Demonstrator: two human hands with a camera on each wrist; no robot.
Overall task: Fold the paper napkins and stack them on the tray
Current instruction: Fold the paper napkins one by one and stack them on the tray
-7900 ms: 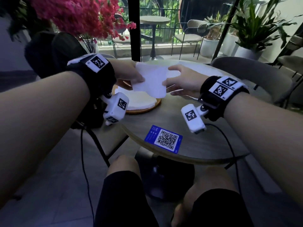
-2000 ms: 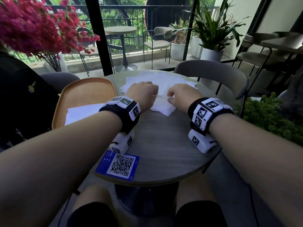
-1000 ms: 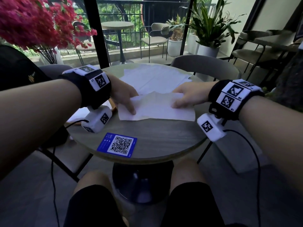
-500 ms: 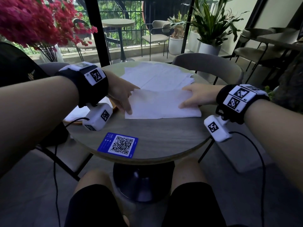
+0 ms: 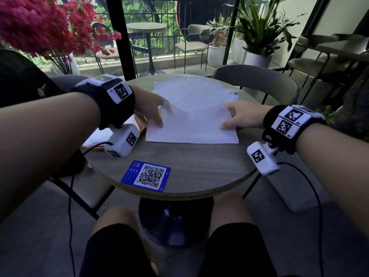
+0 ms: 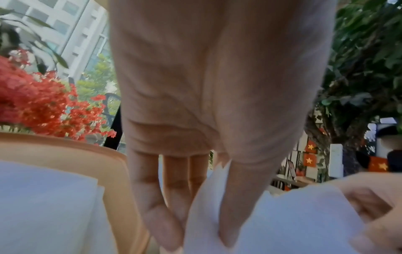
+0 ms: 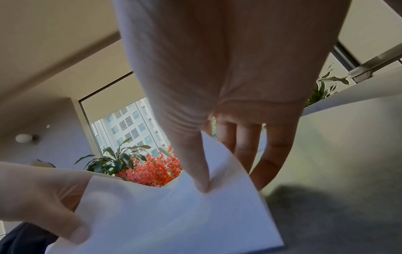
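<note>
White paper napkin (image 5: 191, 126) lies on the round wooden table (image 5: 199, 166) in front of me, its near edge flat on the wood and its far edge lifted off it. My left hand (image 5: 149, 108) has the far left corner at about ten o'clock, thumb on the near face and fingers (image 6: 156, 214) behind it, so that corner is pinched between them. My right hand (image 5: 241, 116) does the same at about two o'clock: the thumb presses the near side of the sheet, and the fingers (image 7: 269, 159) sit behind it, clamped on the far right corner. Between my hands the raised edge sags a little.

Further out, at twelve o'clock, the loose pile of unfolded napkins (image 5: 195, 92) is spread on the table. Off at nine o'clock, just beside my left wrist, the wooden tray (image 6: 71, 154) holds folded napkins (image 6: 43, 206) stacked in it. A blue QR card (image 5: 145, 175) sits at six o'clock near the table's edge, well apart from the sheet I'm holding.
</note>
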